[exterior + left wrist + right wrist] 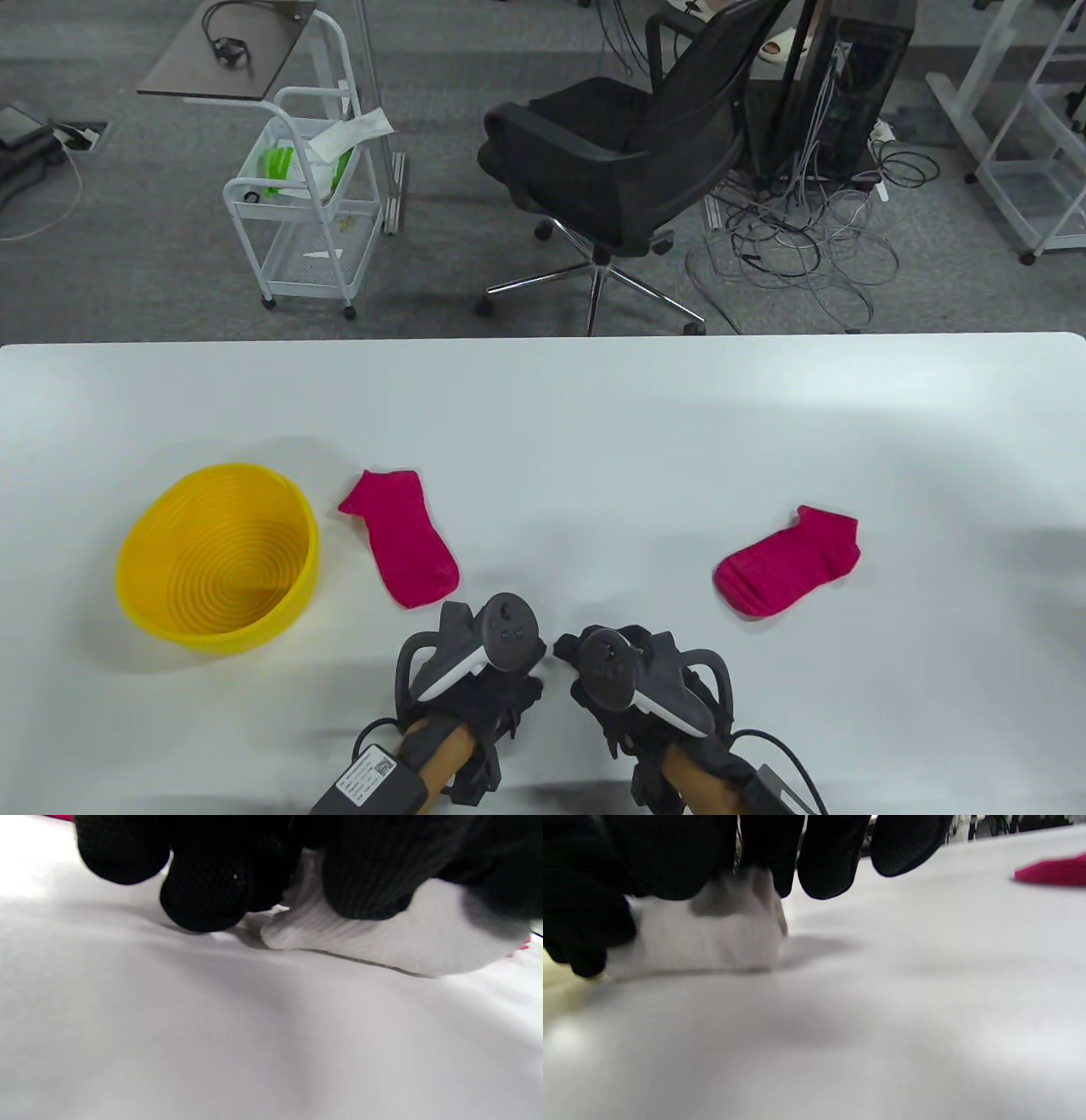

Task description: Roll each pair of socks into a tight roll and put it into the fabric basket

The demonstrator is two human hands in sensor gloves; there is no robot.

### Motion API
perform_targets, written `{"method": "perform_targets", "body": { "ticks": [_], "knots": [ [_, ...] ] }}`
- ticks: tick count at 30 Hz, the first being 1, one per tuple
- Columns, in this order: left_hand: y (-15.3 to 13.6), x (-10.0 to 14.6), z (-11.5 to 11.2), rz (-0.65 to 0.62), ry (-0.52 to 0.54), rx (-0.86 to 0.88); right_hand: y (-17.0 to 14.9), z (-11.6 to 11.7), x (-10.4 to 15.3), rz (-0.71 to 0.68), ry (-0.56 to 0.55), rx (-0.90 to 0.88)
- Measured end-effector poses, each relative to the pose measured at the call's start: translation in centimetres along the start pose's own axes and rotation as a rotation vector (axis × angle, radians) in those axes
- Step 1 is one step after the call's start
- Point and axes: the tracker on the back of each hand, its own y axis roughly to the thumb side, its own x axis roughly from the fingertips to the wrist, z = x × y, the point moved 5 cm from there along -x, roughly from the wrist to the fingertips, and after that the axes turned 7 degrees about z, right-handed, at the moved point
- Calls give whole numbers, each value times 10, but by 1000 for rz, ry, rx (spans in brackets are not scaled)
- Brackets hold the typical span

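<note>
On the left of the white table (543, 407) sits a yellow basket (153, 611), and nothing is in it yet. Just beside it lies a pink sock (400, 536), flat and not rolled. Near the front edge, the left hand (475, 679) and the right hand (632, 679) are close together, side by side. From above you cannot see what they hold, because the trackers hide it. The wrist views show a white sock roll (382, 938) lying on the table under both hands. The left fingers (203, 887) curl down onto one end of it, so that grip is closed on the roll. The right fingers (823, 861) bend over the other end, and that grip is closed on the roll too. Far to the right lies a second pink sock (787, 560), flat and well apart from the first one. I think the step now is rolling the white socks tight. To do it well, both hands should press down evenly and keep the ends lined up, so the roll does not spring loose. Then it can go left into the basket. The two pink socks need to be put together and rolled after that.
</note>
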Motion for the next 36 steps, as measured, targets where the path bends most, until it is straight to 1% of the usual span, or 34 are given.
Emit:
{"method": "perform_targets", "body": {
  "ticks": [2, 3, 5, 7, 9, 11, 14, 26, 32, 36],
  "knots": [
    [1, 1, -1, -4, -18, 0, 5, -12, 6, -40, -58, -17],
    [1, 1, -1, -9, -26, 2, 8, -15, 9, -53, -70, -19],
    [1, 1, -4, -15, -66, 14, 14, -16, 14, -93, -57, 0],
    [1, 2, -5, -18, -74, 20, 19, -12, 16, -112, -28, 31],
    [1, 2, -5, -23, -74, 17, 20, -1, 15, -97, 27, 86],
    [3, 2, -5, -31, -48, 9, 19, 5, 12, -78, 42, 106],
    [4, 2, -4, -34, -13, -19, 12, 10, 6, -41, 56, 85],
    [1, 2, 2, -33, 29, 17, 1, 32, -7, 44, 162, 63],
    [-1, 3, 3, -52, -3, 70, 2, 31, -8, 54, 144, 70],
    [-4, 5, 5, -118, -81, 178, -2, 28, -9, 46, 188, 8]
  ]
}}
